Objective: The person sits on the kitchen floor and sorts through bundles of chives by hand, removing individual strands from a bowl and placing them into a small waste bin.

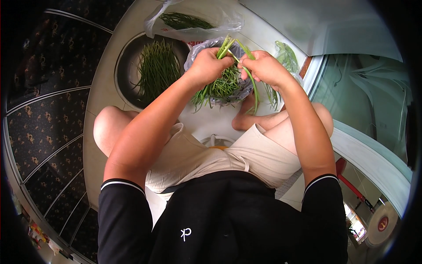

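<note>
My left hand [211, 65] grips a small bunch of green chives [225, 46], pale stem ends up and leaves hanging down. Close beside it, my right hand [260, 67] pinches a few long green stalks [252, 74] that droop toward my foot. Below both hands stands a bin lined with a clear plastic bag [197, 52], holding a heap of green trimmings [226, 84]. To the left, a wide metal basin [123, 57] on the floor holds a thick bundle of chives [158, 71], laid lengthwise. Some fingers of each hand are hidden from above.
Behind the bin lies an open plastic bag [227, 24] with more greens [186, 20] inside. A bagged leafy vegetable [286, 57] rests by the glass door [356, 95] at right. Dark patterned cabinets [49, 79] line the left side. A standing fan [382, 224] is at lower right.
</note>
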Tool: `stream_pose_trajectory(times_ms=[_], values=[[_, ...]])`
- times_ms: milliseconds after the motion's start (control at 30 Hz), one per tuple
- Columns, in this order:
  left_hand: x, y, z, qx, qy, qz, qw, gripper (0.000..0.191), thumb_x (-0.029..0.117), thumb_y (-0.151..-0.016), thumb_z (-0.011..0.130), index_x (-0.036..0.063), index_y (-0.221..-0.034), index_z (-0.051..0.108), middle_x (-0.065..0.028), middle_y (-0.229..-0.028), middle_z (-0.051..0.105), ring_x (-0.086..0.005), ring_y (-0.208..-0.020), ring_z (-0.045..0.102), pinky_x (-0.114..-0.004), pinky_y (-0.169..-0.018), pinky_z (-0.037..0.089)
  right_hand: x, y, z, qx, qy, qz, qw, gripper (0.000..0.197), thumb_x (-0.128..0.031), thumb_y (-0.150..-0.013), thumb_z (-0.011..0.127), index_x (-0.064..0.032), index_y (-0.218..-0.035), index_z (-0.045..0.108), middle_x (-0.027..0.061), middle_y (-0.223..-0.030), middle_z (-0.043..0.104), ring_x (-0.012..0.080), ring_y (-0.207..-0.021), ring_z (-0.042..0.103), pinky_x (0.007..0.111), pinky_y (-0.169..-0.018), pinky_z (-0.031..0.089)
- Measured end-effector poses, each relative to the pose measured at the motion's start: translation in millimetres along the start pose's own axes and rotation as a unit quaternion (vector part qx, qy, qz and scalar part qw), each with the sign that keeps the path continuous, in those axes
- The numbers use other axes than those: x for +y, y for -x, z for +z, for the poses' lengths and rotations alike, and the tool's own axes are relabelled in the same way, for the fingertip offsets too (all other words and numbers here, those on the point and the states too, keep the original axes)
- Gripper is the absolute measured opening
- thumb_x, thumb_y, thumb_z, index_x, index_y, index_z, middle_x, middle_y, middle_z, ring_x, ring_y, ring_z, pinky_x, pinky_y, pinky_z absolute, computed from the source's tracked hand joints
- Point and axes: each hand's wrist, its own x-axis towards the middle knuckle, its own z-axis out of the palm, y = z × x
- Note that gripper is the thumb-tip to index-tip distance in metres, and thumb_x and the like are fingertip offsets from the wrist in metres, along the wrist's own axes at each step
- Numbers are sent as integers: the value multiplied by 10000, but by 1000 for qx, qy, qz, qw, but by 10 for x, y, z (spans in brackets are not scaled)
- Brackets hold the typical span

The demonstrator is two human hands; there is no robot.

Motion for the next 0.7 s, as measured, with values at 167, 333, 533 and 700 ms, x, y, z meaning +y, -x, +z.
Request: stream_pose_trajectory(times_ms=[167, 333, 533, 700], values=[[-46, -75, -35, 88, 17, -18, 996, 148, 170, -846, 632, 27, -876, 650, -4, -678, 598, -79, -545, 487, -277, -506, 410, 14, 43, -39, 19, 10, -6, 1000, 271, -280, -872, 552, -16, -901, 610, 9, -665, 594, 58, -501, 395, 223, -477, 333], [-151, -144, -97, 125, -8, -15, 992, 155, 169, -828, 639, 21, -870, 643, -15, -688, 609, -108, -565, 524, -300, -550, 442, -46, 124, -123, 6, 30, 6, 1000, 280, -298, -876, 556, -24, -906, 604, -12, -649, 560, 53, -495, 364, 218, -463, 293], [-255, -186, -116, 158, -81, -38, 983, 186, 177, -787, 673, 19, -882, 649, -33, -686, 618, -146, -617, 571, -319, -614, 474, -53, 185, -252, 35, -6, 12, 999, 277, -303, -895, 555, -29, -909, 596, -23, -636, 532, 31, -487, 335, 199, -450, 254], [-210, -125, -95, 61, -68, -93, 992, 208, 190, -765, 737, 28, -870, 659, -36, -688, 617, -127, -589, 556, -299, -576, 460, -49, 188, -261, 34, -58, 23, 997, 245, -275, -898, 546, -37, -917, 603, -22, -650, 543, 32, -480, 330, 198, -446, 248]])
